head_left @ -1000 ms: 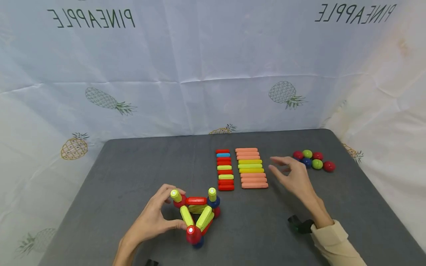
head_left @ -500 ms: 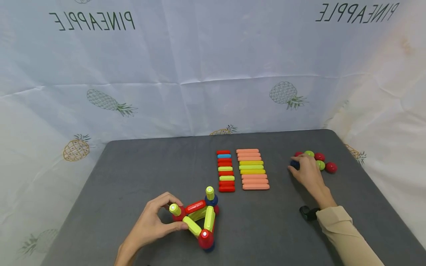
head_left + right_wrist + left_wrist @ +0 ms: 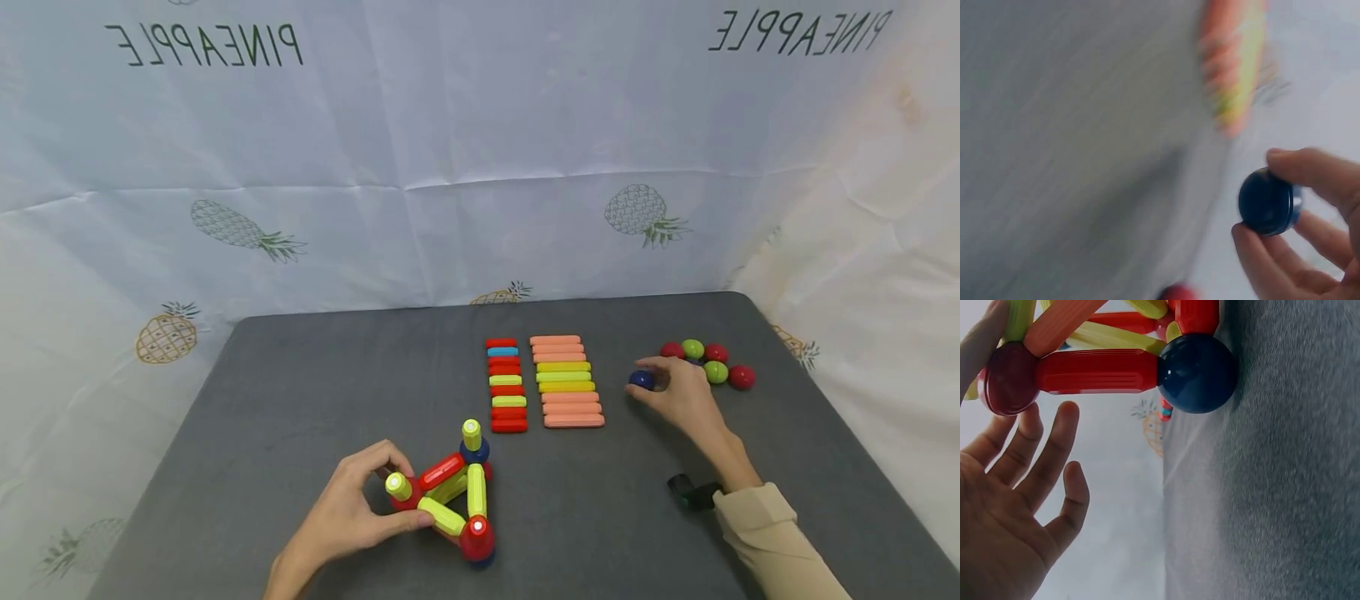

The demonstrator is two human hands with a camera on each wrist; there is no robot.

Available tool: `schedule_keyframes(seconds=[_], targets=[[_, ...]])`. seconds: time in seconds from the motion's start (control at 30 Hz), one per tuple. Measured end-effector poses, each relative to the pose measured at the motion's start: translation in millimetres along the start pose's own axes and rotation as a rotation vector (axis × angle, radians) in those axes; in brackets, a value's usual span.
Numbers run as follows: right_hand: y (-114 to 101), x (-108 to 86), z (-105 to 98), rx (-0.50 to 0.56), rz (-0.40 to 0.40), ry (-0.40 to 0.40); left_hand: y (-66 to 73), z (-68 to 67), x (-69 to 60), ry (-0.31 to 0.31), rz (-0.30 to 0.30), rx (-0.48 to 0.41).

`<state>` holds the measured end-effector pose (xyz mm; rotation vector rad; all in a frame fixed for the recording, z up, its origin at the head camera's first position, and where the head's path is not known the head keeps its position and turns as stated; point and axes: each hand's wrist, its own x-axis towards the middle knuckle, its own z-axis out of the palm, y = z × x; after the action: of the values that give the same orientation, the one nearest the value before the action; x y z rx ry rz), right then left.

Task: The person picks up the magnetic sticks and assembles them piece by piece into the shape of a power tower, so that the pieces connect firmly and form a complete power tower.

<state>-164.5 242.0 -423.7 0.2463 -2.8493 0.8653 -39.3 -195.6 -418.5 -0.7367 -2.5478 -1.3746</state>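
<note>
Sitting inside right grip (image 3: 682, 396): blue ball (image 3: 641, 380)

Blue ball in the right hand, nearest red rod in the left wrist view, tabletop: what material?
Held blue ball: likely hard plastic, though painted metal is possible; smooth, glossy, with light reflections.
Nearest red rod: probably moulded plastic, semi-gloss; straight ridges run along it.
Gray tabletop: matte, finely speckled in the left wrist view; cloth or laminate, can't tell.
</note>
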Motion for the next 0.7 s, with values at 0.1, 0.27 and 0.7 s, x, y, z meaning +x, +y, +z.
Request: schedule_keyframes(seconds=[0.1, 0.27, 0.7], targets=[[-28, -3.3, -1, 0.126, -0.049, 0.029, 2.6, 3.1, 0.0, 0.000, 0.023, -0.008], [-78, -8.2, -2, 0.333, -0.168, 0.065, 7.9, 7.5, -0.3, 0.026, 0.022, 0.022], [-184, -7.0, 13, 0.561, -0.456, -0.068, 8.7, 11.8, 9.7, 0.122, -0.064, 0.123]])
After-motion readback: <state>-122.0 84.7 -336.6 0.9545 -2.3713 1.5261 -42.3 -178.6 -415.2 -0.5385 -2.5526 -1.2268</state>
